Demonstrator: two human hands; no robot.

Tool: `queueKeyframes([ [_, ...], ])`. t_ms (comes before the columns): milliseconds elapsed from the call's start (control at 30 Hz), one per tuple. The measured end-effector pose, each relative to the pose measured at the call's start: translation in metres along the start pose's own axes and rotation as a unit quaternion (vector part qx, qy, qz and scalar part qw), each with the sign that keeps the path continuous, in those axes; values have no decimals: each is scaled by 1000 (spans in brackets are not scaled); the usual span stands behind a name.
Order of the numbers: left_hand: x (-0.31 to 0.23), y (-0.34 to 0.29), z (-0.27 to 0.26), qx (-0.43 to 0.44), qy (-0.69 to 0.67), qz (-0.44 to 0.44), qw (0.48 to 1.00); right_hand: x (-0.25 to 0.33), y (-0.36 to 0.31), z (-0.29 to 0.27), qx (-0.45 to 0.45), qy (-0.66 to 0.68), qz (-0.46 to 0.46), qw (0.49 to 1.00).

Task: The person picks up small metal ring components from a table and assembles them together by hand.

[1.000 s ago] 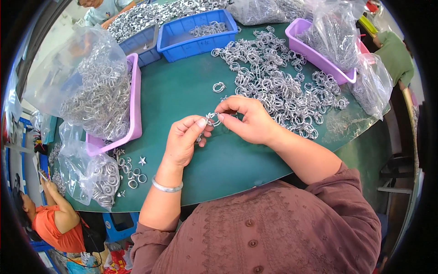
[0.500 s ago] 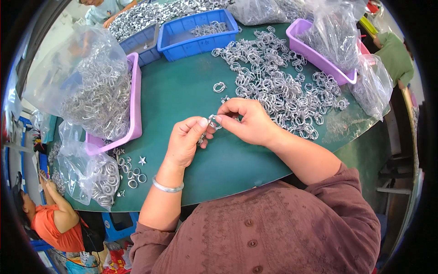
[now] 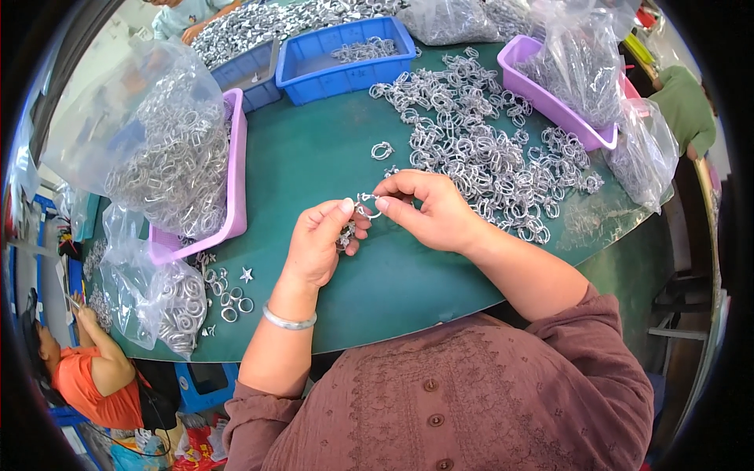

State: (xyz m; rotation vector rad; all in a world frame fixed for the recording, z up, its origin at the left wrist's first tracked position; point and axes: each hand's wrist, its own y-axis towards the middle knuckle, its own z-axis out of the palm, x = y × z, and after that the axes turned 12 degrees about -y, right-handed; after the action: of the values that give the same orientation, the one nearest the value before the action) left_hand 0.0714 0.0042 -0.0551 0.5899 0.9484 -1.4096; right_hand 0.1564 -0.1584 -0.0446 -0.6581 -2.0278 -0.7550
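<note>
Between my two hands, above the green table [image 3: 290, 180], is a silver metal ring [image 3: 367, 209]. My left hand [image 3: 320, 239] pinches its left side with thumb and forefinger, while the curled lower fingers hold more small silver pieces [image 3: 345, 234] against the palm. With thumb and forefinger, my right hand [image 3: 420, 208] grips the ring's right side. Just beyond the right hand spreads a large loose pile of silver rings [image 3: 479, 149]. One single ring [image 3: 382, 150] lies apart at the pile's left edge.
Left stands a purple tray [image 3: 236, 180] with a bag of metal pieces [image 3: 169, 165]; a smaller bag [image 3: 182, 302], loose rings [image 3: 230, 314] and a star [image 3: 247, 274] lie nearer. Blue bins [image 3: 345, 74] and another purple tray [image 3: 565, 110] stand behind. Other people sit around.
The ring between my hands has turned so that its loop shows more openly, and my fingertips are slightly farther apart. The whole view has shifted a little.
</note>
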Motion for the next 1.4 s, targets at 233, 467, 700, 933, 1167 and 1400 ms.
queueKeyframes([
  [233,-2,-1,0,-14,-26,-15,999,1,0,0,33,-23,-30,999],
  [467,-3,1,-1,-31,-32,-31,999,-5,1,2,13,-17,-51,998],
  [700,-2,0,0,-34,-29,-38,998,-3,1,0,31,-27,-41,998],
  [933,-3,-2,0,-30,-26,-42,998,-1,2,-1,28,-62,-66,996],
  [1167,-3,-2,-2,-27,-24,-45,998,-4,2,1,28,-66,-71,995],
  [1400,-4,-2,-1,-27,-20,-49,998,-4,2,0,25,-101,-84,991],
])
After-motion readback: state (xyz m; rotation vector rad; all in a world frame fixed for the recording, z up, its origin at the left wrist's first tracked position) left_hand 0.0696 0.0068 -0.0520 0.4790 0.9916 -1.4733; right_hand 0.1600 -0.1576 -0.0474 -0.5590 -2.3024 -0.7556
